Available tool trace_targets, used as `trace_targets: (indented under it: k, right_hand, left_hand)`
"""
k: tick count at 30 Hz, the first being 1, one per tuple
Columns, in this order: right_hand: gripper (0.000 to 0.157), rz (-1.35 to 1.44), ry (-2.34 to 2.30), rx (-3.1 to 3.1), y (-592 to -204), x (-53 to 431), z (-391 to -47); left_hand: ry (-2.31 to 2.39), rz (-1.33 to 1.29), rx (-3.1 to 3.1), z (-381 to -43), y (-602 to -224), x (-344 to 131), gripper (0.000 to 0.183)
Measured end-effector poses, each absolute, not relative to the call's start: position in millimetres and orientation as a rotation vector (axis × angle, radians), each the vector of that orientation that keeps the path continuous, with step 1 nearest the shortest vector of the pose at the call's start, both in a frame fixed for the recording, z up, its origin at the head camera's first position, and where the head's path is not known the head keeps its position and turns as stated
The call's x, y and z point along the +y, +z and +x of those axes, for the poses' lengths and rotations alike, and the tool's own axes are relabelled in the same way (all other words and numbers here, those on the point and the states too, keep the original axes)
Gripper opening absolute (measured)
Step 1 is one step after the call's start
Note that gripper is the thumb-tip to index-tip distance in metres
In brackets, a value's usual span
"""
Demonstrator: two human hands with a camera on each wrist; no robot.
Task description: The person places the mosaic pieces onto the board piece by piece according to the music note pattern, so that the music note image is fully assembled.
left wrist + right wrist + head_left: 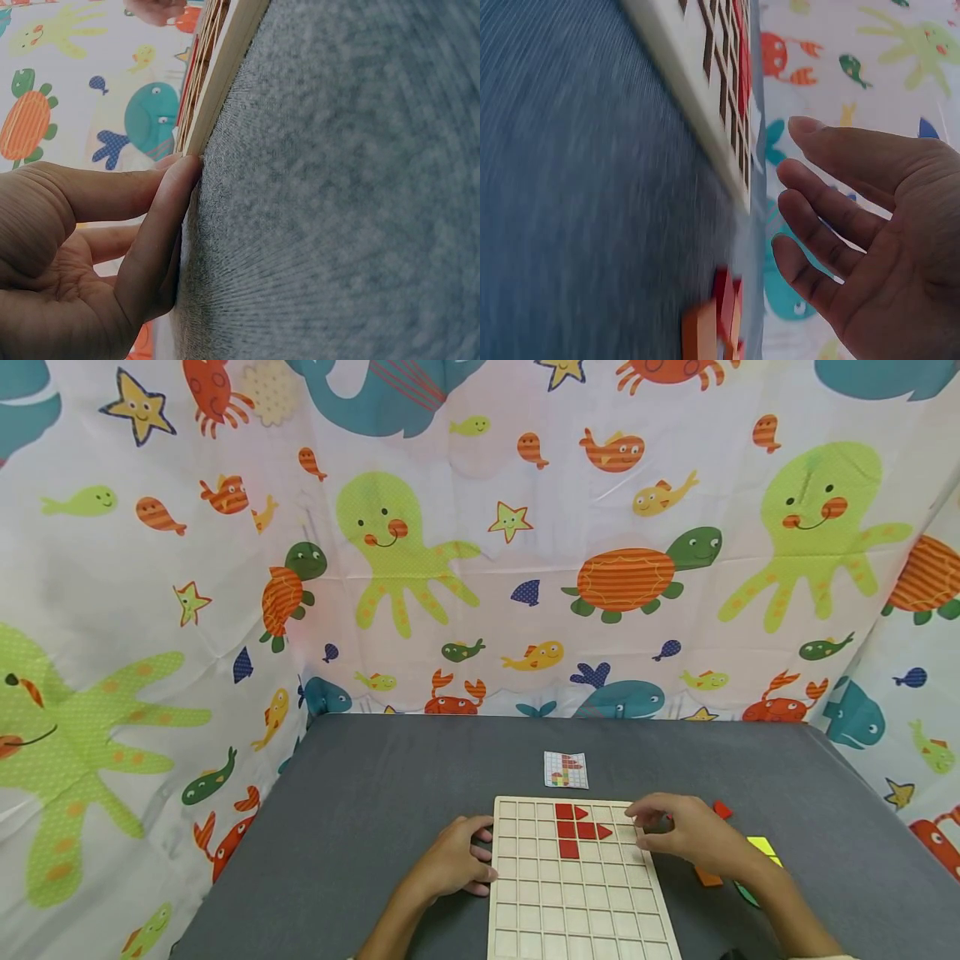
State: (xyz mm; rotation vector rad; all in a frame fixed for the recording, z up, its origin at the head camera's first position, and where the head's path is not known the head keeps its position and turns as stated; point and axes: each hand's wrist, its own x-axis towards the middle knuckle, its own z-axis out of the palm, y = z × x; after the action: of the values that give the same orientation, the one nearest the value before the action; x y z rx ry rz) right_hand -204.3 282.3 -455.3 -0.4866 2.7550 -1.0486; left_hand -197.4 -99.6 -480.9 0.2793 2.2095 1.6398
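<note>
A pale wooden grid board (570,893) lies flat, with several red square and triangular pieces (568,830) in its upper cells. My left hand (459,857) is at the board's left side, fingertips against its edge; in the left wrist view, fingertips (184,169) meet the board's side (217,94). Over the upper right edge of the board hovers my right hand (693,833), its fingers loosely bent and apart. Nothing shows between thumb and fingers of the right hand (877,217) in the right wrist view.
Behind the board lies a small printed pattern card (566,770). Loose pieces sit right of the board, partly under my right arm: red (722,810), yellow (763,847), orange (707,877) and green (747,894). A sea-animal curtain (480,568) surrounds the grey table (390,777).
</note>
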Motion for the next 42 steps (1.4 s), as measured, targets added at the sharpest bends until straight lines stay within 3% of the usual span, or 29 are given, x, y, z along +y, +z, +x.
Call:
trace_targets:
  k: [19,42]
  right_hand:
    - [0.04,-0.345,-0.983,2.797,-466.7,351.9,-193.6]
    - [0.025,-0.418,-0.904,2.805,-472.9,348.2,-196.4]
  left_hand:
    - [1.642,0.28,2.213,-196.8,-479.8,-99.7,0.079]
    - [1.633,0.264,2.218,-198.1,-481.8,-98.9,0.078]
